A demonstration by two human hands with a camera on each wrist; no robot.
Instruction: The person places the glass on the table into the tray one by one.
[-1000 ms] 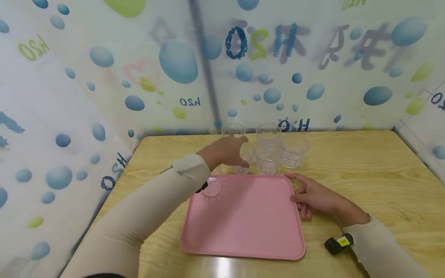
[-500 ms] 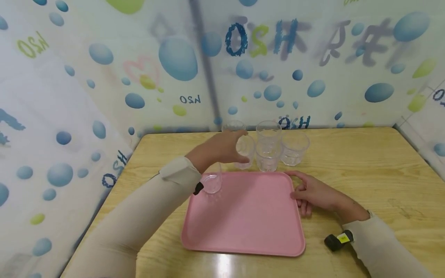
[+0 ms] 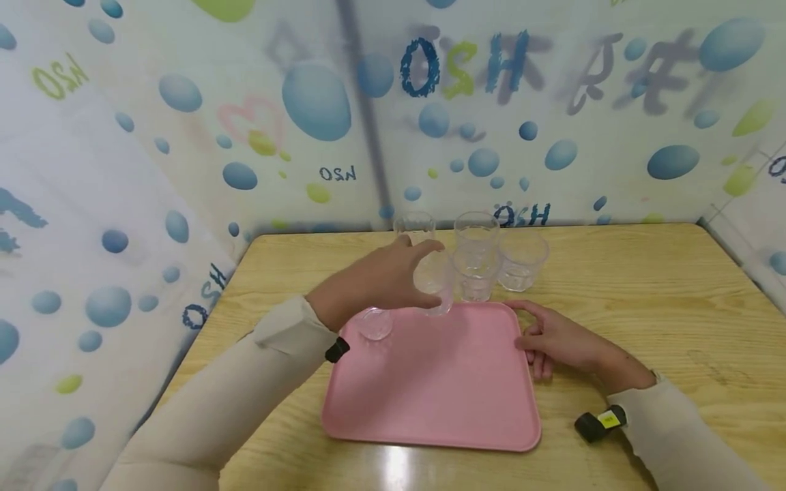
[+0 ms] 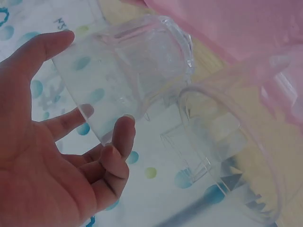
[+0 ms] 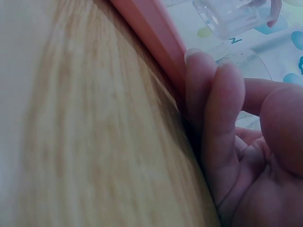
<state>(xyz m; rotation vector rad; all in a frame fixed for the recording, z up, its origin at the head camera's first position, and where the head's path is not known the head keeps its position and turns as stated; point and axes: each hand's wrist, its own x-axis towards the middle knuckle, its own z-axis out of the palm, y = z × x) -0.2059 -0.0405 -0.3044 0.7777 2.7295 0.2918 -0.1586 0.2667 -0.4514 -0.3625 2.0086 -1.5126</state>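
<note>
My left hand point(image 3: 377, 278) grips a clear tumbler point(image 3: 439, 293) by its rim end, thumb on one side and fingers on the other. In the left wrist view this held tumbler point(image 4: 142, 71) lies tilted across the picture. It overlaps the back edge of the pink tray point(image 3: 442, 382) in the head view. Another clear tumbler point(image 3: 376, 325) stands on the tray's back left corner, partly hidden by my left wrist. My right hand point(image 3: 565, 346) holds the tray's back right corner, thumb on the rim and other fingers bent against the side point(image 5: 163, 42).
Behind the tray stand several more clear tumblers, among them one at the back left point(image 3: 415, 221), a front one point(image 3: 476, 281) and a right one point(image 3: 522, 266). The wooden table point(image 3: 645, 293) meets a bubble-patterned wall point(image 3: 552, 109) at the back.
My left hand has drawn the tumbler from the group behind the tray towards the tray's back edge. My right hand has stayed at the tray corner.
</note>
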